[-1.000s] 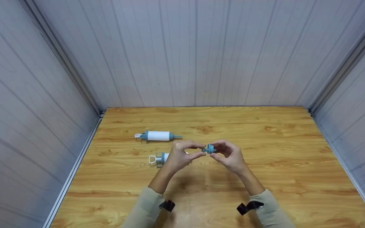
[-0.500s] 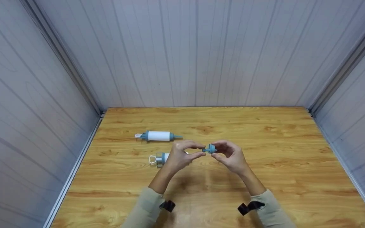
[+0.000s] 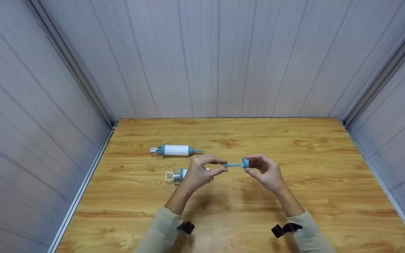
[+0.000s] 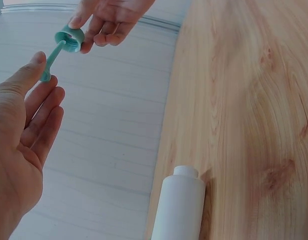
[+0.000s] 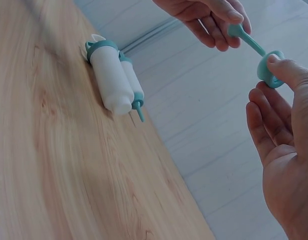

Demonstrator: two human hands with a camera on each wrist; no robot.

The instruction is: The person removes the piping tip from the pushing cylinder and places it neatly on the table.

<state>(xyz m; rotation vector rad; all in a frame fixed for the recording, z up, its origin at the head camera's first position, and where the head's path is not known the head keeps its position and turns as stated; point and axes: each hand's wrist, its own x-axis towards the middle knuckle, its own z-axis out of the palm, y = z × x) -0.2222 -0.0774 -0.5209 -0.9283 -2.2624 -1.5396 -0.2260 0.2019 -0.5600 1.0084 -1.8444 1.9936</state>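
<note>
My left hand (image 3: 200, 173) pinches the wide end of a teal nozzle (image 3: 233, 164) between thumb and index finger. A teal screw cap (image 3: 245, 163), threaded inside, is pinched by my right hand (image 3: 265, 175). The nozzle's thin tip points into the cap's open side and overlaps it in both wrist views. Both parts are held above the table. Partly behind my left hand lies a white syringe-like barrel (image 5: 110, 77) with a teal collar and a white loop handle; its bare neck (image 4: 185, 171) shows in the left wrist view.
Farther back on the wooden table (image 3: 311, 175) lies a second white syringe-like tool (image 3: 176, 150) with teal ends and a thin teal nozzle. Pale panel walls (image 3: 202, 63) enclose the table at the back and both sides.
My right hand has moved right with the cap, drawing it along the nozzle toward its tip, so more of the stem shows. My left hand has stayed nearly still.
</note>
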